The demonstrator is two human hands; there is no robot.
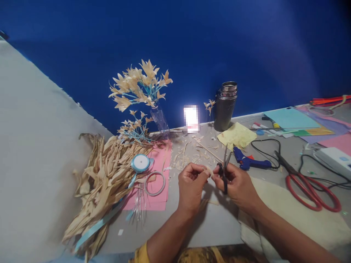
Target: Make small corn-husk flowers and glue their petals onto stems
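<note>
Between thumb and fingers, my left hand (192,188) pinches a small pale piece of dried husk (210,171). My right hand (236,186) is close beside it, its fingertips near the same piece; whether they touch it I cannot tell. A small pair of black-handled scissors (225,175) is held in my right hand, with its blades pointing up and away from me. Husk scraps (196,153) lie scattered on the grey table (211,228) beyond my hands.
Left: dried husks (106,175), pink paper (160,182), blue ribbon roll (141,162), tape ring (155,183), wires (140,202). Behind: husk flowers (137,84) in a clear bottle (160,118), dark flask (225,107). Right: blue glue gun (251,160), red-handled scissors (309,190), white power strip (336,160).
</note>
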